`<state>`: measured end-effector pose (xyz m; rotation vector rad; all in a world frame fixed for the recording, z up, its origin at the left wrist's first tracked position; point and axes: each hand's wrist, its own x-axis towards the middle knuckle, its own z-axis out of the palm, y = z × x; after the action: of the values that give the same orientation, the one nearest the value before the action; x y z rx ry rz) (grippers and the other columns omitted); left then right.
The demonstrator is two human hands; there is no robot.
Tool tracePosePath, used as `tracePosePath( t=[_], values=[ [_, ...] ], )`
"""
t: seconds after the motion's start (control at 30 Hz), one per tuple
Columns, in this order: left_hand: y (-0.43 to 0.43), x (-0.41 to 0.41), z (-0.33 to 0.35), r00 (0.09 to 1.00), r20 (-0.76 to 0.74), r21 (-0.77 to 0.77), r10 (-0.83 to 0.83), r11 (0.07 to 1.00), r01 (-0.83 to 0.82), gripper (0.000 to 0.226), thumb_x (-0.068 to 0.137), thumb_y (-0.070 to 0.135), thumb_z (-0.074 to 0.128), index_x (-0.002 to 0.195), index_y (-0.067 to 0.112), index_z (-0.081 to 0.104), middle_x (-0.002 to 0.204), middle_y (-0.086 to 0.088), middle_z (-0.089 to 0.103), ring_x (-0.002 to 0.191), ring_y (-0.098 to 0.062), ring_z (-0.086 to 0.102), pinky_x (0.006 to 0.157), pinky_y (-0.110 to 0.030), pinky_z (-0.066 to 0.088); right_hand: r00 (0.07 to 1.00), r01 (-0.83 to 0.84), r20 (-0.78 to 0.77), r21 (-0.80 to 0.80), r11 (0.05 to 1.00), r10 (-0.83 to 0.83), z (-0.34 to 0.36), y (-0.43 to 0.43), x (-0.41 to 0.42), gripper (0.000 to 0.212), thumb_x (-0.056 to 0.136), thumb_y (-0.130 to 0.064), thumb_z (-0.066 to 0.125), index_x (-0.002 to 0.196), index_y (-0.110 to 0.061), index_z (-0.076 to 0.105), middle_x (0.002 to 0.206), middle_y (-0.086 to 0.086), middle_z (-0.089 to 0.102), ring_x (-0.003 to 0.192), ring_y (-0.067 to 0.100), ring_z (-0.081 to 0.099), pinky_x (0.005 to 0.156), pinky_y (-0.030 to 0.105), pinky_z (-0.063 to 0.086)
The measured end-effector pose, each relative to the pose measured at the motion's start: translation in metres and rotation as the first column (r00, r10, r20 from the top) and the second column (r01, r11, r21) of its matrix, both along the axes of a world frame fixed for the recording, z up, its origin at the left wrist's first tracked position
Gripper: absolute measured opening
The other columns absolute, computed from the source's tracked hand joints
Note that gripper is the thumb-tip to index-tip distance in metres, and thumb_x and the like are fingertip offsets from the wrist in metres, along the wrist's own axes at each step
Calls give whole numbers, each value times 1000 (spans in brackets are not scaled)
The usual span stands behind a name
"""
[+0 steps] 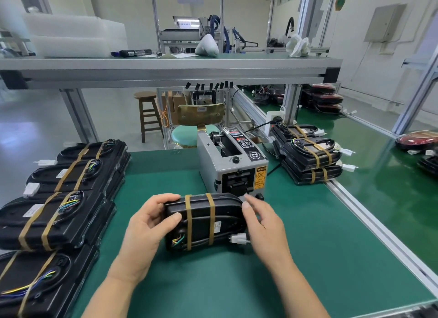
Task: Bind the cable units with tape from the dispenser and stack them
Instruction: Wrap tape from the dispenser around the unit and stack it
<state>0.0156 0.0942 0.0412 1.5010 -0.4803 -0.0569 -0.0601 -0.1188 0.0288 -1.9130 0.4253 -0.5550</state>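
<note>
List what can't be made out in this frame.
Head view:
- right hand: motion-blurred, so its grip on the cable unit is unclear.
- label on the unit: too small to read.
- dispenser outlet: dark, tape presence unclear.
- nearest left stack: cut off by the left and bottom edges.
</note>
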Motion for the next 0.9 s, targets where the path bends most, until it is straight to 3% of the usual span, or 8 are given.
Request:
tracePosePath(
  t=[0.1,0.23,0.3,0.37,0.5,0.6,0.73,0.9],
  values=[
    [-3,4,5,982,165,182,96,975,-126,29,82,13,74,99,35,69,107,5,65,106,-11,60,92,-20,46,999,-30,-23,86,996,32,-4,8,6,32,96,-23,60,128,-27,63,118,-15,65,108,0,60,79,-5,35],
    [-15,9,13,933,352,526,68,810,-257,50,77,39,79,120,47,55,112,25,54,111,2,47,92,-14,34,1000,7,-3,107,994,-6,-6,11,15,29,93,-24,64,122,-28,68,114,-14,68,106,3,63,94,16,45],
    [-20,10,16,890,453,656,52,656,-373,55,74,62,71,124,44,57,108,26,55,112,-10,43,95,-28,31,999,-15,31,343,939,5,-2,6,19,14,92,-22,66,100,-24,76,99,-8,75,94,4,68,90,25,52],
    [-24,9,22,829,559,721,4,490,-489,62,69,78,56,117,40,62,103,20,60,113,-18,43,99,-37,25,998,-12,56,550,835,-23,2,-3,26,14,91,-18,65,86,-14,77,85,4,75,78,11,67,73,24,55],
    [-39,5,35,823,561,815,-90,234,-530,61,69,88,41,92,31,49,94,15,58,111,-20,47,113,-49,17,976,166,14,602,781,-218,13,-22,47,14,90,-6,61,87,-11,74,66,0,60,56,7,50,49,16,42],
    [-50,0,39,842,527,846,-114,173,-505,58,74,84,41,92,28,37,87,15,49,107,-17,51,117,-53,9,976,180,-12,614,768,-219,20,-22,60,13,86,-5,63,74,-7,67,60,1,51,49,9,38,43,19,33],
    [-56,-6,40,853,486,874,-191,113,-473,64,80,79,44,124,33,39,104,11,59,108,-17,56,117,-49,8,967,236,-77,621,748,-241,25,-19,70,18,87,-9,65,69,-9,63,59,2,54,47,10,41,42,20,35],
    [-55,-7,41,842,505,861,-191,176,-477,57,79,72,54,122,35,46,101,11,60,104,-15,59,111,-39,20,957,280,-136,656,701,-255,32,-19,73,16,87,-7,65,72,-8,62,59,2,58,48,9,46,41,18,38]
  ],
)
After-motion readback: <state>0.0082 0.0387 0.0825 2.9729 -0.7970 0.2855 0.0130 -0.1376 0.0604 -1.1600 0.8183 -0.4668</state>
